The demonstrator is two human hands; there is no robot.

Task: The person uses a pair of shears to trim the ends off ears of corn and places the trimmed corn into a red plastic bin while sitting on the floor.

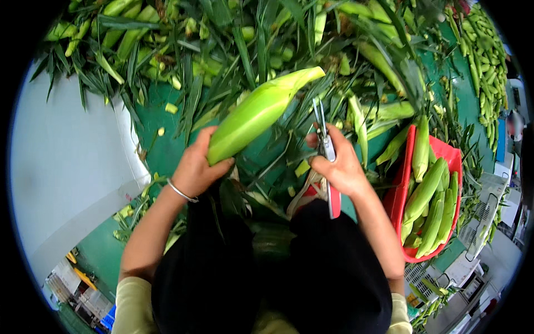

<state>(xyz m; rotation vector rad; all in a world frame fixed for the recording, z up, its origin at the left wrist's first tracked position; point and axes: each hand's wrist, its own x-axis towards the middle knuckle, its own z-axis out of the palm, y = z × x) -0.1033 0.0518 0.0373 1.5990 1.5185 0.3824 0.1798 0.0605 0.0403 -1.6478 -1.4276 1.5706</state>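
Observation:
My left hand point(203, 163) grips a green ear of corn in its husk point(254, 117) by its thick end, and the pale tip points up and to the right. In my right hand point(340, 160) is a pair of pruning shears point(328, 146) with grey metal parts and a red handle end. The thin blades point upward, slightly apart, to the right of the ear and not touching it. Some of the right fingers are hidden behind the shears. A red plastic basket point(409, 167) with several husked-in ears of corn point(431, 204) stands to the right of my right forearm.
A heap of corn leaves and ears point(217, 41) lies ahead on the green floor point(160, 108). A large white sheet-like surface point(71, 142) is at left. Another pile of ears point(486, 75) lies far right, above white slatted crates point(479, 208). My shoe point(306, 192) is between the hands.

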